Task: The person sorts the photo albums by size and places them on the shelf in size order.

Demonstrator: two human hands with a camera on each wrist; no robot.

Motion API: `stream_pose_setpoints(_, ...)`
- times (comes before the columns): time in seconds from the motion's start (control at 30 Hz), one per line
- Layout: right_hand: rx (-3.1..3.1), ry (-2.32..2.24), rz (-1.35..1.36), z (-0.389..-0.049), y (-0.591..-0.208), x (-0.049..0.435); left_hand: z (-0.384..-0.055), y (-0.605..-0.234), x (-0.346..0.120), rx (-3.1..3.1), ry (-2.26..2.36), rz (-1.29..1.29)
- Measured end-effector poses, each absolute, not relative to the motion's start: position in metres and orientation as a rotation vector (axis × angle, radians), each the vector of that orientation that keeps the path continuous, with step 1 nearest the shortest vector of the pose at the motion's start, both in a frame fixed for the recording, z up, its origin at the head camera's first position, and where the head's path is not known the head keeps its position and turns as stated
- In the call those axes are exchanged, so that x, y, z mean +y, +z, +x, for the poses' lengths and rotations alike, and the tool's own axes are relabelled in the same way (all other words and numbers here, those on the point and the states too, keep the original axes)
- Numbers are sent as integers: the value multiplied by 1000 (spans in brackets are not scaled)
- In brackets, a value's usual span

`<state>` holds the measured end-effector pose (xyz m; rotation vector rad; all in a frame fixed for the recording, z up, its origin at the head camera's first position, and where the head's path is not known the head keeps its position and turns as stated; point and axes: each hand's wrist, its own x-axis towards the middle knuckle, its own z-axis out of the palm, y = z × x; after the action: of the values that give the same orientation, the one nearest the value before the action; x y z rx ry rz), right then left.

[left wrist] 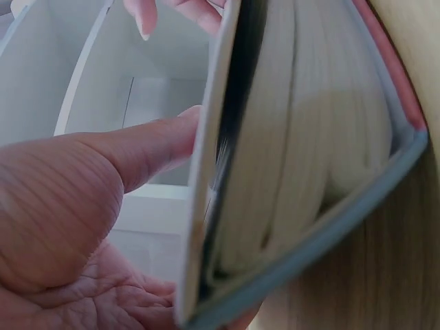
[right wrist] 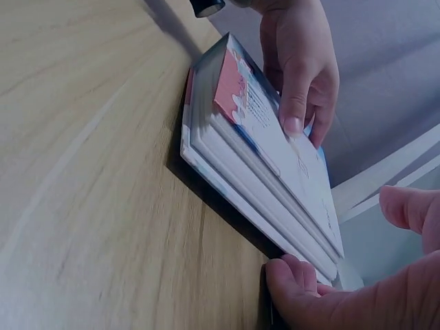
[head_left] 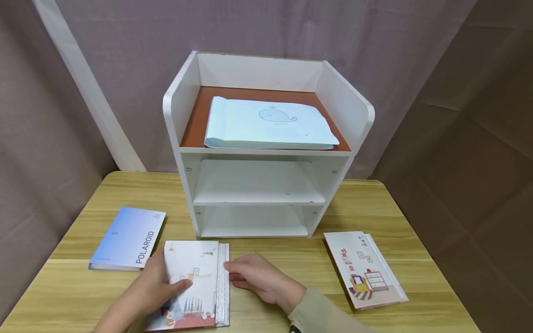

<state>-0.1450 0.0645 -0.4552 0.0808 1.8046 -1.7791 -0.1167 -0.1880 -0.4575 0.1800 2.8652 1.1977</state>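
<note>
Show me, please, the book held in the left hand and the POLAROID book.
Held book [head_left: 204, 283]: head view, on its illustrated cover.
POLAROID book [head_left: 128, 238]: head view, on its blue-and-white cover.

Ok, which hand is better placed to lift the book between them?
Likely the left hand: it grips the book, thumb on the cover, while the right hand is only at the page edge.

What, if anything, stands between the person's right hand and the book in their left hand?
Nothing visible does: the right hand is at the edge of the book that the left hand grips, though actual contact is hard to tell. The blue book lies off to the left.
</note>
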Motion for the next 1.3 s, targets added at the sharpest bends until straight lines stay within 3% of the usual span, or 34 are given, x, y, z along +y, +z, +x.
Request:
stream_pose_setpoints(0.4,2052,-1631,-14,-147,-454,80,-114,-446,-172,2630,1376,102)
stream_pose_setpoints(1.3,1987,-1857,-166,-148,-454,105,-109,-434,-143,2562,1561,10)
